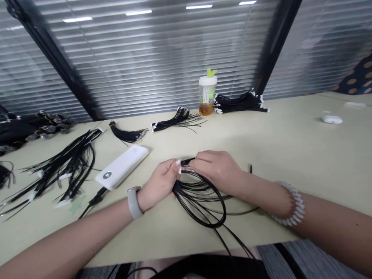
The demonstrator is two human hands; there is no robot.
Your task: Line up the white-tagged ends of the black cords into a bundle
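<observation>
A bundle of thin black cables [200, 195] is looped between my two hands, above the table near its front edge. My left hand [165, 176] grips the gathered part of the bundle, thumb on top beside a small white tag [179, 166]. My right hand [217, 170] is closed on the upper strands, with its fingertips close to the left thumb. What lies under the right fingers is hidden. Loose cable ends hang over the table edge, and others stretch to the right under my right forearm.
A white power bank [122, 166] with a plugged-in cord lies left of my hands. More black cable bundles [69, 159] lie on the left, with others [177, 120] along the back. A lidded cup of amber liquid [207, 97] stands by the blinds. A white earbud case [332, 119] sits far right.
</observation>
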